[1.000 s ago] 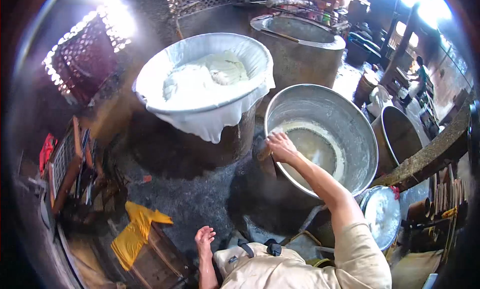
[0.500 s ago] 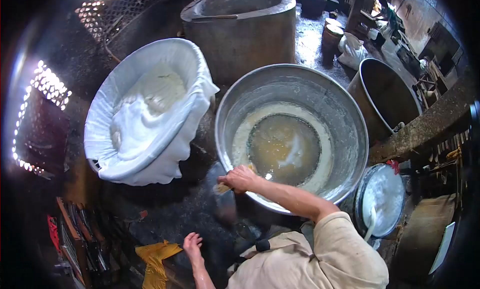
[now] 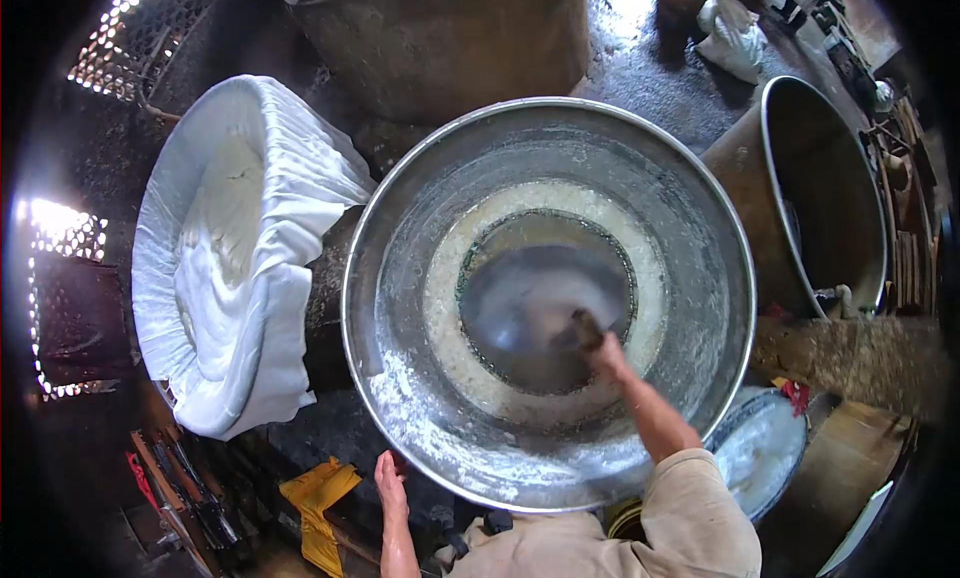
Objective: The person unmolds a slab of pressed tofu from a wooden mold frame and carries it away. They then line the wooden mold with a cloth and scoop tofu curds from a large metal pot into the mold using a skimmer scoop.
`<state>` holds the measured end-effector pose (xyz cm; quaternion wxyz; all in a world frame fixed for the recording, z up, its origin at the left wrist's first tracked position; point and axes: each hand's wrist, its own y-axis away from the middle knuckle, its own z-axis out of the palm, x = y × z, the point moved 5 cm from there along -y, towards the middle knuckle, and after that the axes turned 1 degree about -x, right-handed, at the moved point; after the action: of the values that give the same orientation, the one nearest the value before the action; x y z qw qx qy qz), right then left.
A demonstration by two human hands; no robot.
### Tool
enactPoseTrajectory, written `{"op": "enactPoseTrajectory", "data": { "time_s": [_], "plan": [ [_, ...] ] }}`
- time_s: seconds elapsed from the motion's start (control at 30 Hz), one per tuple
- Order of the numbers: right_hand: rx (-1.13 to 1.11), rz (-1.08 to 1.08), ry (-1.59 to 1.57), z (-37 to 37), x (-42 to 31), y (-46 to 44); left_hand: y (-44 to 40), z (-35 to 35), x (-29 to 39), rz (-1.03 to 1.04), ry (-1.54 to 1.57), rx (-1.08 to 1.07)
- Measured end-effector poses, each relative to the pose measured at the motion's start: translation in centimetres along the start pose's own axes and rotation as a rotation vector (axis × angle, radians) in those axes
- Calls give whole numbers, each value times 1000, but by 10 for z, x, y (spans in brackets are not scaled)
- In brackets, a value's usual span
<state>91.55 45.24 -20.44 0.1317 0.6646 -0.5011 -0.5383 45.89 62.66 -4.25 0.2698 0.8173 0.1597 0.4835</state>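
Scoop: round grey vessel, apparently smooth metal (image 3: 530, 298), blurred, over the middle of the basin; we cannot tell whether it touches the bottom or what it contains.
Handle: short, dark brown, stick-like grip (image 3: 586, 330) at the scoop's near right side.
Right hand: bare, wet-looking (image 3: 607, 356); fingers closed around the handle, as far as we can make out through the blur.
Left hand: bare (image 3: 390, 483), mostly open, thumb and fingers loosely extended; we see nothing in it. Just beside the basin's near left rim.
Basin: wide, round, grey metal vessel with a rolled rim (image 3: 400, 268), walls streaked with white residue, a pale ring around its darker middle.
Handling, scoop: we judge it stiff and light when drained, heavier and nose-down when filled; little risk of breaking, though a wet handle may slip or twist.
Hold, scoop: we would take the handle in a full fist, close to the vessel, to limit tilting.
Handling, basin: we judge it rigid and heavy, slick where wet; two hands on opposite sides of the rim.
Left side: white, soft, pleated cloth (image 3: 290, 198) draped over a tilted-looking round tub.
Right side: tall brown-grey metal drum (image 3: 740, 168), beyond the basin's rim.
Near left: crumpled yellow cloth (image 3: 318, 498).
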Motion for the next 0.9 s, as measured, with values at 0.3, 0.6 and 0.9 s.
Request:
{"op": "enactPoseTrajectory", "data": {
  "time_s": [0.3, 0.6, 0.9],
  "plan": [
    [601, -67, 315, -104, 65, -181, -24, 50, -3, 75, -127, 316],
    [292, 440, -337, 143, 210, -161, -20, 50, 11, 58, -569, 471],
    [-407, 478, -742, 187, 131, -46, -26, 47, 2, 114, -301, 329]
  ]
}}
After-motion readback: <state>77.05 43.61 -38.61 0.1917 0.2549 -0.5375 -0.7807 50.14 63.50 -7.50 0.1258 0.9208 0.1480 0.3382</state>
